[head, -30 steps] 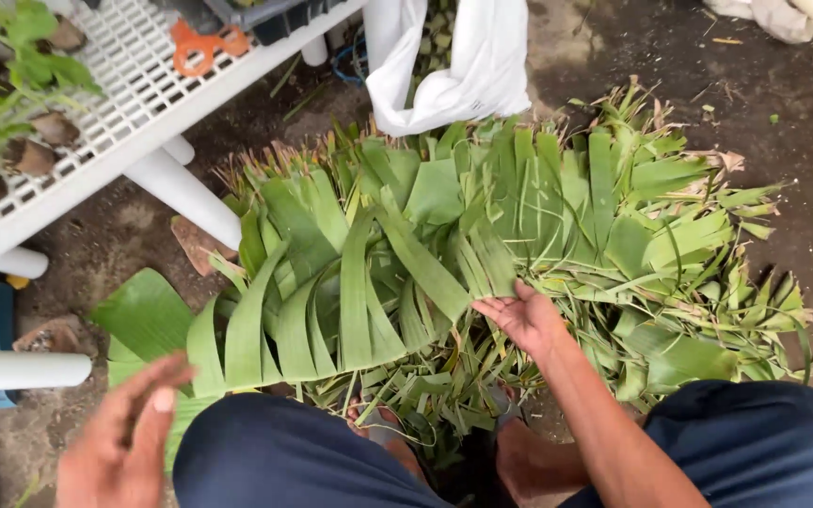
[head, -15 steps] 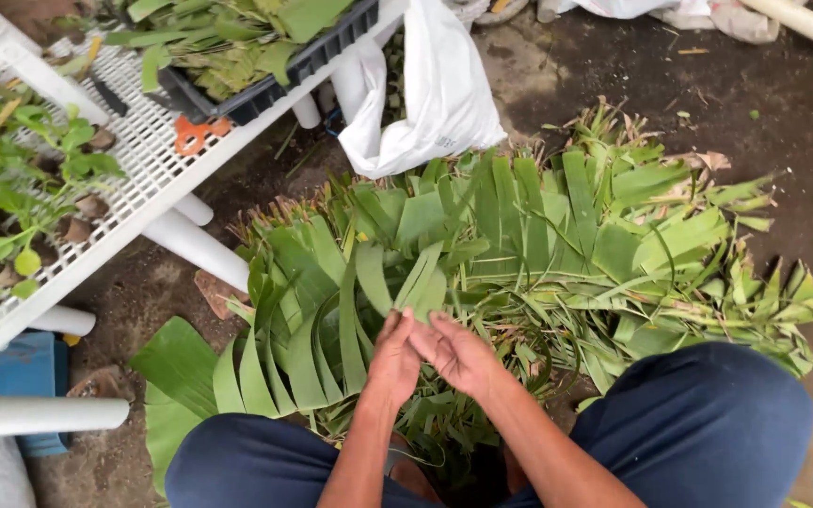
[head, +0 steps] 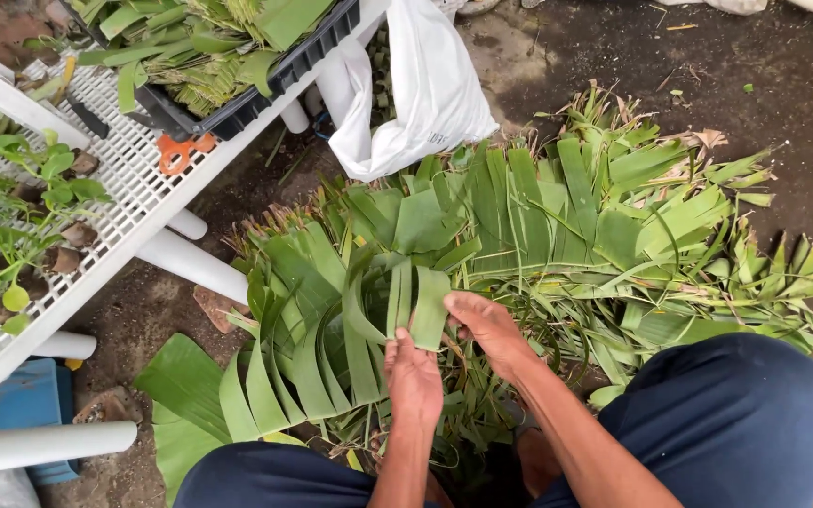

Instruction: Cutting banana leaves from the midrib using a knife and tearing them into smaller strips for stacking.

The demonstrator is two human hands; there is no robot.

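A big heap of cut green leaf strips (head: 557,226) lies on the dirt ground in front of my knees. My left hand (head: 413,376) and my right hand (head: 488,325) are close together at the near edge of the heap. Both grip the lower end of a small bunch of leaf strips (head: 413,296), which stands up slightly from the pile. My dark blue trouser legs (head: 736,423) frame the hands on both sides.
A white slatted bench (head: 115,198) on white pipe legs runs along the left, carrying a black tray of leaf pieces (head: 237,56), orange scissors (head: 183,150) and small potted plants (head: 11,235). A white plastic bag (head: 425,94) hangs behind the heap. A blue box (head: 11,400) sits at the lower left.
My left hand came in from the lower left to meet my right hand at the heap. Both now hold a bunch of strips. The camera view tilted up toward the bench.
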